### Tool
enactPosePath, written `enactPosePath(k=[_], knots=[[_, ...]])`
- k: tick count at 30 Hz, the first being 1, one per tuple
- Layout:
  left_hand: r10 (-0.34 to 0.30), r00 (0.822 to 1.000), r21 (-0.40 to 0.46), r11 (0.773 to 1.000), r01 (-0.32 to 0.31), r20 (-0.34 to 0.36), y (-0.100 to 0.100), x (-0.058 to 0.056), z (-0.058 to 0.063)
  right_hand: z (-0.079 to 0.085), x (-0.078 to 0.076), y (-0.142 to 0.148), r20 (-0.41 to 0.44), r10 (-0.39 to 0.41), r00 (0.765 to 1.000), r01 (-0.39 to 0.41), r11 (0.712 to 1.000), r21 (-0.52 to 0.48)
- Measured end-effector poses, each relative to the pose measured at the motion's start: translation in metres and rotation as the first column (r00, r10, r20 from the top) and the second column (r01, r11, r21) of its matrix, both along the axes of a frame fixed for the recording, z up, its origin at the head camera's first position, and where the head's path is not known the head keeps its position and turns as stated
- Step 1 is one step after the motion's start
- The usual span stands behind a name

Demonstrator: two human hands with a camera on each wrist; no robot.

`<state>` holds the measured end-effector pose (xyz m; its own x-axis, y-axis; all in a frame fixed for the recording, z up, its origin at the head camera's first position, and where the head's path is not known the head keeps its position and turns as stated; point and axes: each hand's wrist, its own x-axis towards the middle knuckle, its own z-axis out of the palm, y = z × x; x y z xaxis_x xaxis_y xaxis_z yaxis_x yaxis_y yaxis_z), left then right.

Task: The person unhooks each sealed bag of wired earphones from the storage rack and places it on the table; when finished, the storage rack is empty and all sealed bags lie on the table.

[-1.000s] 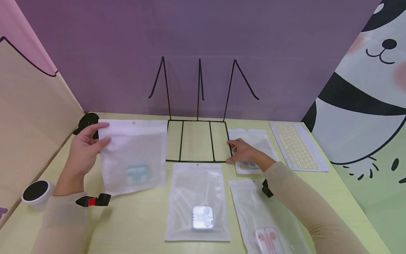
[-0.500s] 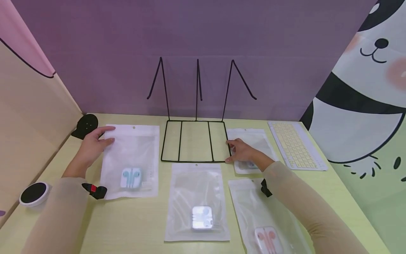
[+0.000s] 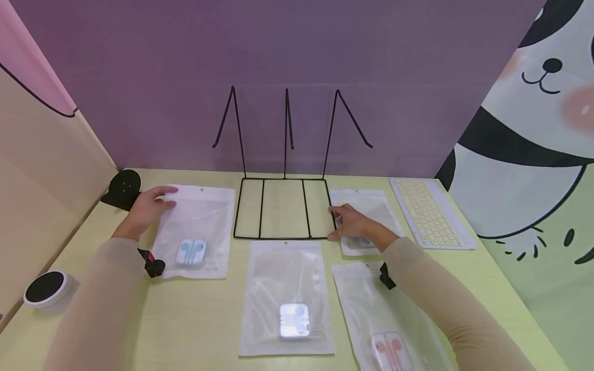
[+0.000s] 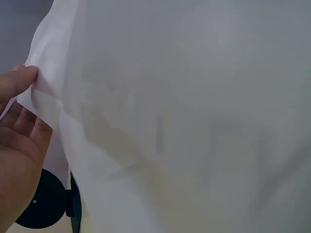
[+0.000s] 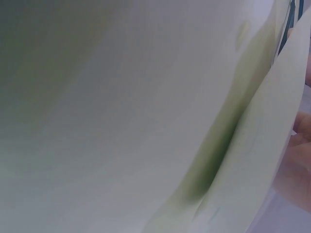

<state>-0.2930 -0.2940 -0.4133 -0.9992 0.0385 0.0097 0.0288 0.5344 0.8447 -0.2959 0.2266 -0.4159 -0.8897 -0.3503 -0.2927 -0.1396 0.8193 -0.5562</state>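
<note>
My left hand pinches the upper left edge of a white zip bag, which holds a case of blue earphones. Close up in the left wrist view, the thumb lies over the bag's edge. My right hand grips the right side of a black wire rack, whose three bent prongs stand up at the back. Below the rack lies a second zip bag with a white case. A third zip bag, with pink earphones, is partly under my right forearm. Fingers show at the right wrist view's edge.
A smaller zip bag lies partly beneath my right hand. To its right is a white keyboard. A black rounded object and a white container with a dark top stand along the left wall.
The bag in my left hand has gone from raised, overlapping the rack's left side, to flat on the table beside it. My right hand has stayed on the rack.
</note>
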Motion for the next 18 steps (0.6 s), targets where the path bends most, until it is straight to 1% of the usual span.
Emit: enactPosePath(k=[3,5,9,12,14,18], knots=[[0.004,1.0,-0.014,1.0,-0.004,-0.006,0.002,-0.006,-0.006,-0.001,0.0,0.001,-0.009,0.0,1.0,0.0,1.0,-0.005],[0.001,1.0,-0.027,1.0,-0.001,0.008,0.002,-0.007,-0.009,-0.002,-0.001,0.001,-0.008,-0.001,1.0,0.001,1.0,-0.012],[-0.011,0.996,-0.046,0.999,0.015,0.086,0.002,-0.008,-0.014,-0.003,0.0,0.001,-0.004,-0.007,1.0,0.007,1.0,-0.004],[-0.018,0.991,-0.077,0.997,0.029,0.133,0.001,-0.009,-0.015,-0.003,0.0,0.001,0.004,-0.016,1.0,0.016,1.0,-0.007],[-0.028,0.988,-0.094,0.995,0.043,0.149,0.0,-0.011,-0.015,-0.002,0.0,0.0,0.002,-0.016,1.0,0.016,1.0,-0.014],[-0.065,0.986,-0.128,0.988,0.085,0.156,-0.004,-0.017,-0.013,0.0,0.0,0.0,0.008,-0.015,1.0,0.015,1.0,-0.018]])
